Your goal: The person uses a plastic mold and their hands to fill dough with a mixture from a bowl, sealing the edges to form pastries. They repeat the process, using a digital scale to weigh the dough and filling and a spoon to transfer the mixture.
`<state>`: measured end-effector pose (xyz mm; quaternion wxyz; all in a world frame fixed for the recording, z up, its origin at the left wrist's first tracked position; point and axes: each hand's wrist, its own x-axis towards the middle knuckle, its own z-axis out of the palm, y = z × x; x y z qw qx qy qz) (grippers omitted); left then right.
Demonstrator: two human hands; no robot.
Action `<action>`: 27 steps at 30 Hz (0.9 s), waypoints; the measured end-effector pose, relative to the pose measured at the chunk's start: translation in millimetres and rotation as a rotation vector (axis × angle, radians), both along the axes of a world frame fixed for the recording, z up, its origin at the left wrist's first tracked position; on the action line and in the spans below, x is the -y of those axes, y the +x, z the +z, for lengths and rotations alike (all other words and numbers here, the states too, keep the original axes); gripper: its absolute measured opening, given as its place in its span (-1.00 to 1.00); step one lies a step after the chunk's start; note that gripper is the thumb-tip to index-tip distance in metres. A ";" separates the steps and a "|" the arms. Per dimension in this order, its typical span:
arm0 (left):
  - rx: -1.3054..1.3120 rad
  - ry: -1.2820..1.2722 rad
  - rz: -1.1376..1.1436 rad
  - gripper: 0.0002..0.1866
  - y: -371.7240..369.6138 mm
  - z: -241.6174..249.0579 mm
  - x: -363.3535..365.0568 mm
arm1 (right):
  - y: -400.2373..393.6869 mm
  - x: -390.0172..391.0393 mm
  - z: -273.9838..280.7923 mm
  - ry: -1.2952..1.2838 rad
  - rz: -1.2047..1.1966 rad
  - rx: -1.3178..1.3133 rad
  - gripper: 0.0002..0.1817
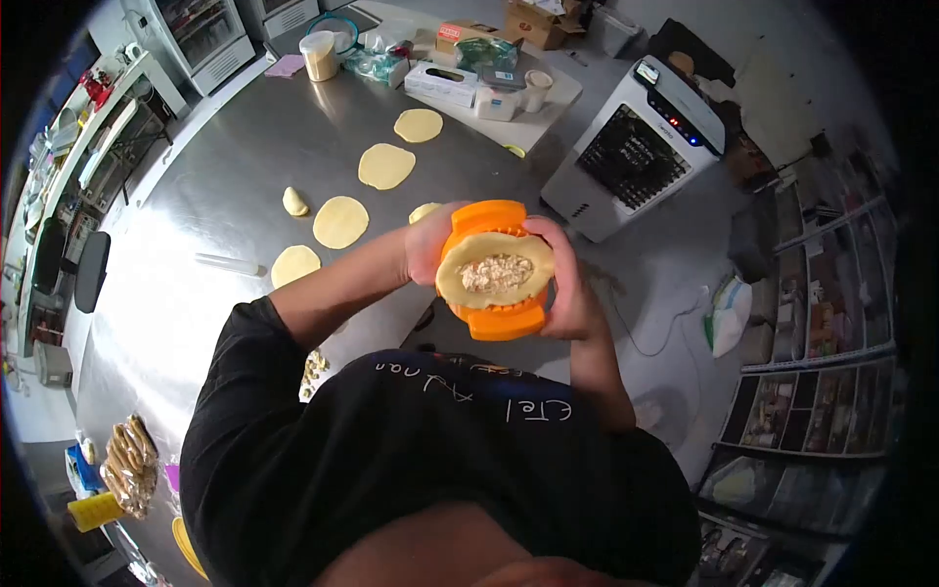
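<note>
An orange mould [507, 324] is held, opened out, in front of the black shirt [440, 450], raised near the table edge. Its left side is grasped by the left hand [426, 248] and its right side by the right hand [570, 289]; the fingers beneath are partly hidden, so their exact placement cannot be told. A dough sheet [448, 283] is laid across the mould, with a toothed strip showing above and below it. A heap of crumbly, pale filling [497, 275] is contained in the middle of the sheet; the dough rim around it is left uncovered.

On the steel table [245, 147], four flat dough rounds [340, 223] are seen in a slanting row, with part of another [422, 211] beside the left hand. A small dough lump [294, 203] is placed to the left of the row, and a translucent rod [230, 264] just beside the nearest round. A bag of brown pieces [129, 465] is seen at lower left. Beyond the table, tubs and boxes are grouped on a white surface [548, 115], with a white cooler [611, 186] to its right.
</note>
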<state>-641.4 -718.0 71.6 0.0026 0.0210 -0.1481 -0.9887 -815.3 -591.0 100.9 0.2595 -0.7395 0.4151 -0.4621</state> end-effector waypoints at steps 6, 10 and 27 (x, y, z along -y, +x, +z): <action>0.299 -0.461 0.305 -0.38 -10.7 15.6 43.8 | -19.2 47.7 -13.8 -0.038 -0.118 0.022 -0.08; 0.093 -1.493 0.801 -0.46 -28.6 50.9 40.7 | -50.0 68.5 -19.7 -0.073 -0.065 0.079 -0.04; 0.447 -1.578 1.002 -0.55 -135.8 75.8 56.8 | -152.2 131.3 6.8 -0.248 0.126 -0.018 -0.03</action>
